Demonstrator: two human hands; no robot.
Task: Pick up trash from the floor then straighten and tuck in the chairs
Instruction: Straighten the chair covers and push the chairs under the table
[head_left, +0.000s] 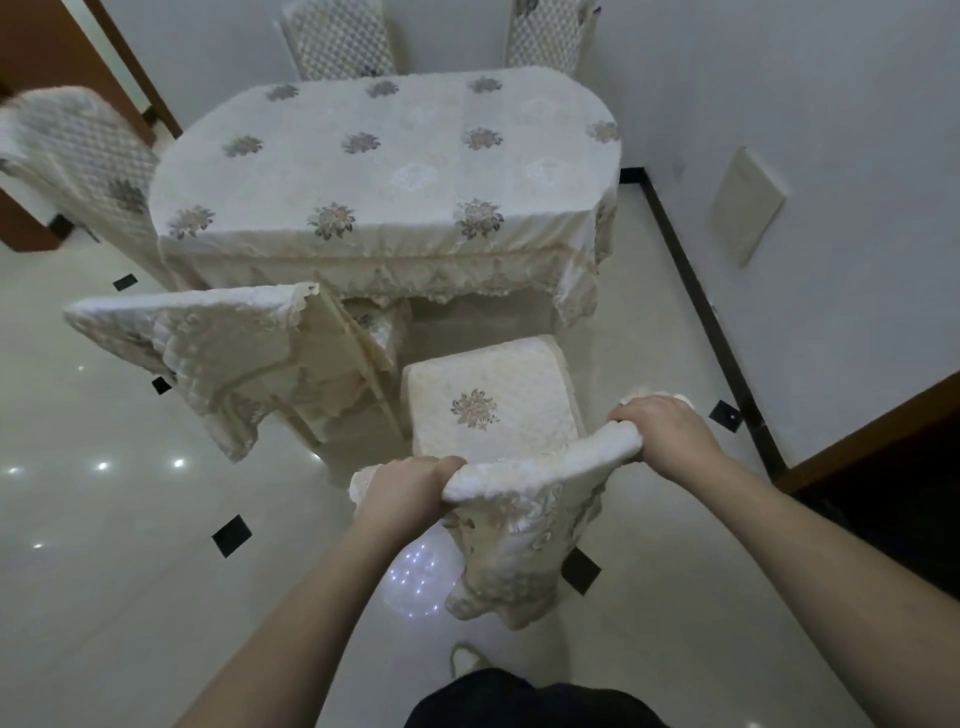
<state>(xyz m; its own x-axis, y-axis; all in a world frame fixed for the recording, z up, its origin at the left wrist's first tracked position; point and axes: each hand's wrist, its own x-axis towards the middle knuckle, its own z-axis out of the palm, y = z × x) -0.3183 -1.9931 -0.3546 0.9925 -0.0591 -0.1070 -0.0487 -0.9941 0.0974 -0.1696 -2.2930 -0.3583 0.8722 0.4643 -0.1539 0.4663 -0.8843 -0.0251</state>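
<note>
Both hands grip the top rail of the near chair (493, 410), which stands on the floor (104, 597) on the near side of the table (384, 161), seat facing the table, not yet pushed under. Left hand (402, 488) is closed over the left end of the backrest top, fingers curled forward over the padded edge. Right hand (665, 428) is closed over the right end of the same edge, knuckles up. The backrest cover, cream with embroidered lace, hangs down toward the camera. The seat front edge sits just beside the tablecloth's lace hem, with a narrow strip of floor visible between them. A second chair (208, 353) stands just to the left, turned at an angle to the table, its backrest pointing left and its seat partly under the cloth. A third chair (78, 150) stands at the table's left end; two more chair backs (340, 39) show at the far side against the wall. Floor is glossy pale tile with small black diamond insets.
</note>
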